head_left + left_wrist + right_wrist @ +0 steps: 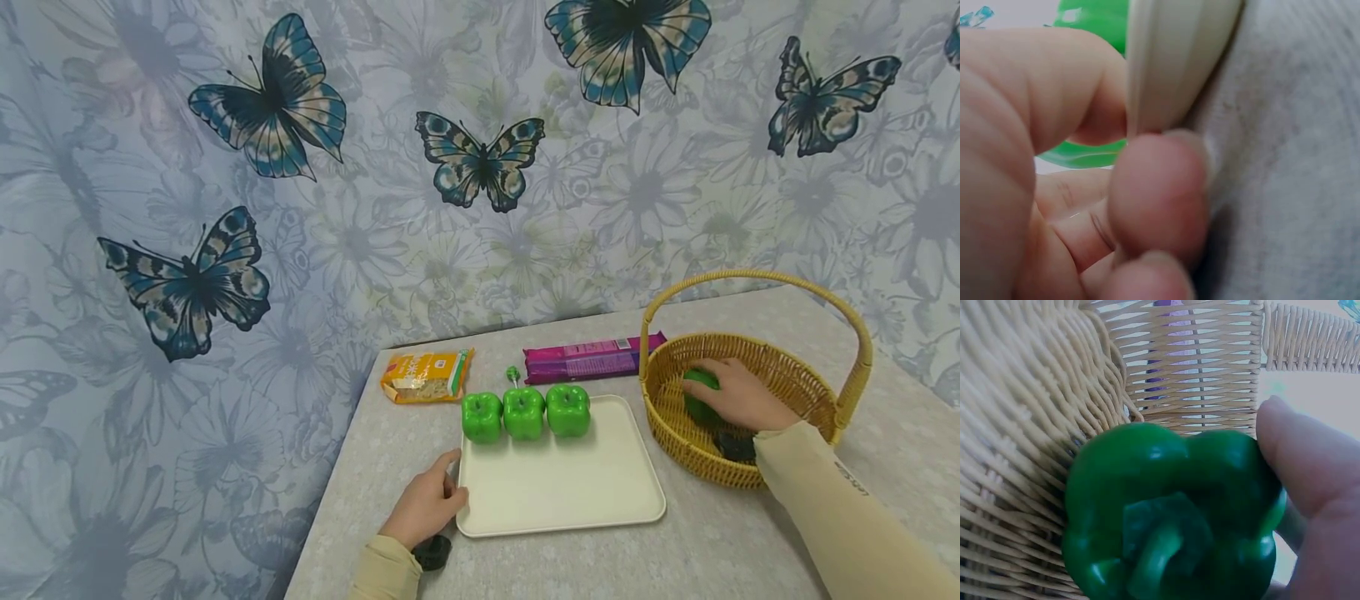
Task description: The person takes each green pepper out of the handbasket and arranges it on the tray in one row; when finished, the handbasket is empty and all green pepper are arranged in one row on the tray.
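Note:
At the left edge of a cream tray (555, 492) is my left hand (423, 504); in the left wrist view its curled fingers (1160, 194) grip the tray's rim (1172, 62). My right hand (742, 396) reaches inside a wicker basket (675, 450) and holds a green bell pepper (1166, 512), thumb along its side. The pepper's stem faces the right wrist camera, and the basket weave lies close beside it. Three more green bell peppers (523, 414) stand in a row along the tray's back left side.
Behind the tray lie an orange food packet (426, 375), a small green piece on a pale stem (513, 375) and a long purple packet (585, 360). The basket's tall handle (750, 275) arches over my right hand. A butterfly-patterned wall (360, 208) borders the table.

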`<state>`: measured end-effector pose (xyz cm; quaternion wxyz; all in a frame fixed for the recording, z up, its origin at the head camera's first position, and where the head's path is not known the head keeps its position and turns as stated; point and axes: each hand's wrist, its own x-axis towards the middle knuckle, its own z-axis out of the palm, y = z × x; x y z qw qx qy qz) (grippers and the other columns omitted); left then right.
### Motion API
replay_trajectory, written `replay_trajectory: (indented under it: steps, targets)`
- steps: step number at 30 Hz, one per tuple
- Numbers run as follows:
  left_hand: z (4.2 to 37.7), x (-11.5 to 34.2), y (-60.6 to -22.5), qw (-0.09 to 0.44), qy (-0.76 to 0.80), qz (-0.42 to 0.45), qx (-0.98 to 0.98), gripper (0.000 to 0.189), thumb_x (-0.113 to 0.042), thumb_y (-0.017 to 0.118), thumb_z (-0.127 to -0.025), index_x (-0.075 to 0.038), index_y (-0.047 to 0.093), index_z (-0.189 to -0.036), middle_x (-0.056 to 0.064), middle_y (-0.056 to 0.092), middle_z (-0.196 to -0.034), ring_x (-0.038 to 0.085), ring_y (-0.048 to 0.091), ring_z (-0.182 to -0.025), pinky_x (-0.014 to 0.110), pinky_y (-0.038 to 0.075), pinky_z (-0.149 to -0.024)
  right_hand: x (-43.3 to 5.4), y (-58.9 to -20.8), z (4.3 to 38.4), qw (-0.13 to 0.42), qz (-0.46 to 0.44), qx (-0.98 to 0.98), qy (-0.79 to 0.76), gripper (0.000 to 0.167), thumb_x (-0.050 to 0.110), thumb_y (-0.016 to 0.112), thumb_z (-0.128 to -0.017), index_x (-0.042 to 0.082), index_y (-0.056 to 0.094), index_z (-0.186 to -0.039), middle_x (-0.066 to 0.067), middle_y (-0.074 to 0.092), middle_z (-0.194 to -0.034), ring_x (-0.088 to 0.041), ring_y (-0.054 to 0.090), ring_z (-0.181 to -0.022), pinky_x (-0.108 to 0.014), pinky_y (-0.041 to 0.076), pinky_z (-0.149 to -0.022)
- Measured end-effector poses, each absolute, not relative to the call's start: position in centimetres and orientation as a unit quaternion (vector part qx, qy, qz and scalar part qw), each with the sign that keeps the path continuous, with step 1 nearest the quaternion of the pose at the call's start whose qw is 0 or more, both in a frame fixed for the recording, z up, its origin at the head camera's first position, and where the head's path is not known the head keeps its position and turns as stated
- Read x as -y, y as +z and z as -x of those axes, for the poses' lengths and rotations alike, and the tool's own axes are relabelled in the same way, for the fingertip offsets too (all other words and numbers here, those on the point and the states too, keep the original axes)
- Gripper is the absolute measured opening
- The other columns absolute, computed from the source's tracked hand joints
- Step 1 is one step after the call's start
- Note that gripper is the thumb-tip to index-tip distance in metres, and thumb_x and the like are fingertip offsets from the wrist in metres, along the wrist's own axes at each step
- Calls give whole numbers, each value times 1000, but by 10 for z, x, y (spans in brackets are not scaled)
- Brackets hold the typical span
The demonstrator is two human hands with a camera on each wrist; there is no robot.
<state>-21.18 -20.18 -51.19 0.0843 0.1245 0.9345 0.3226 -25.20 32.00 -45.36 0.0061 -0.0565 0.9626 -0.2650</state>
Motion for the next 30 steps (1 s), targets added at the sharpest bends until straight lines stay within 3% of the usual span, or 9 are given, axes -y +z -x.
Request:
replay_trajectory:
  steps: [4, 8, 11, 15, 19, 23, 27, 30]
  targets:
    - [212, 202, -512, 83, 318, -128, -936, 67, -21, 64, -94, -1, 42, -154, -4, 61, -77, 11, 55, -61, 29, 45, -52, -318, -454, 251, 16, 75, -961, -264, 86, 55, 65, -97, -6, 40, -153, -43, 40, -139, -48, 54, -110, -58, 52, -82]
    - [211, 202, -511, 83, 318, -129, -936, 69, -19, 62, -92, -1, 40, -155, -4, 61, -77, 11, 54, -60, 29, 44, -51, -318, -454, 249, 28, 91, -960, -264, 94, 37, 80, -86, -9, 34, -154, -46, 35, -137, -44, 57, -99, -51, 53, -71]
    - [211, 202, -511, 82, 315, -130, -937, 69, -17, 61, -92, -1, 39, -155, -4, 60, -77, 11, 53, -59, 29, 42, -50, -319, -455, 249, 24, 99, -960, -262, 91, 24, 80, -83, -11, 33, -153, -47, 32, -137, -46, 56, -100, -54, 53, -72]
    - [211, 203, -510, 81, 313, -132, -937, 70, -17, 61, -91, -1, 39, -156, -4, 60, -76, 10, 52, -57, 28, 42, -49, -320, -455, 250, 15, 104, -956, -274, 83, 16, 75, -86, -14, 33, -151, -47, 34, -135, -45, 56, -100, -54, 53, -74]
    - [211, 202, -510, 80, 312, -133, -937, 70, -17, 60, -91, -1, 39, -156, -4, 60, -76, 10, 52, -57, 28, 42, -49, -321, -454, 250, 8, 90, -955, -284, 82, 26, 74, -91, -12, 33, -151, -43, 38, -131, -41, 57, -97, -50, 53, -73]
    - [211, 202, -510, 81, 315, -132, -936, 70, -17, 61, -91, 0, 39, -155, -4, 60, -76, 10, 52, -57, 29, 42, -49, -321, -453, 252, -13, 74, -954, -292, 76, 41, 73, -94, -11, 43, -142, -31, 54, -117, -32, 59, -90, -42, 52, -68]
    - [211, 202, -509, 81, 316, -130, -936, 69, -17, 61, -91, 0, 40, -155, -3, 60, -76, 11, 52, -58, 29, 42, -49, -320, -451, 250, -17, 50, -953, -298, 72, 55, 64, -97, -6, 53, -134, -17, 64, -104, -23, 57, -82, -35, 46, -65]
    - [211, 202, -509, 80, 314, -130, -937, 70, -17, 61, -91, 0, 40, -155, -4, 60, -76, 11, 52, -58, 29, 42, -49, -321, -451, 249, -11, 27, -955, -294, 77, 64, 55, -98, -5, 55, -132, -14, 65, -101, -23, 57, -81, -36, 45, -66]
